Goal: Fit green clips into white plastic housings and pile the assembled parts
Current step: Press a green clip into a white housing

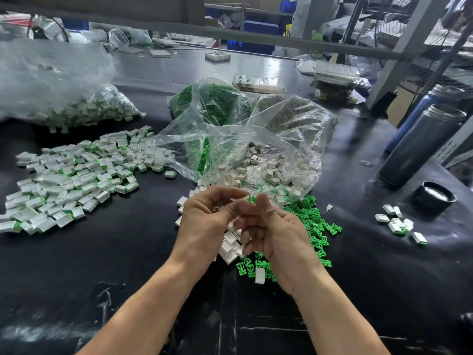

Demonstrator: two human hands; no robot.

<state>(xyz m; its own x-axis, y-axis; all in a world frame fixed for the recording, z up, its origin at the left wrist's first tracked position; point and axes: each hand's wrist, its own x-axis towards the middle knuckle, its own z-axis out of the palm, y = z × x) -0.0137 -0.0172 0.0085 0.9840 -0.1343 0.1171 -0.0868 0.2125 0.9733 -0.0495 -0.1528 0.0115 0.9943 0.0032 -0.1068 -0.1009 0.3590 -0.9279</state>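
Your left hand (204, 221) curls, contents hidden | your right hand (271, 226) pinches a green clip (252, 199) | loose clips (314, 226) just right of it | assembled pile (74, 175) far left

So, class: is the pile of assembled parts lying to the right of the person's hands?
No, the pile of assembled parts lies left of both hands.

A black desk (76, 278) carries everything here. Near its right edge a grey metal flask (422, 147) stands open, with a dark blue flask (432, 98) just behind it. A black screw lid (435, 197) lies beside the grey flask, nearer the front edge. Toward the far edge sit stacks of clear plastic trays (335, 73), another flat tray stack (258, 83) and a small square block (217, 55). Grey metal shelving (399, 47) rises behind the far right corner.
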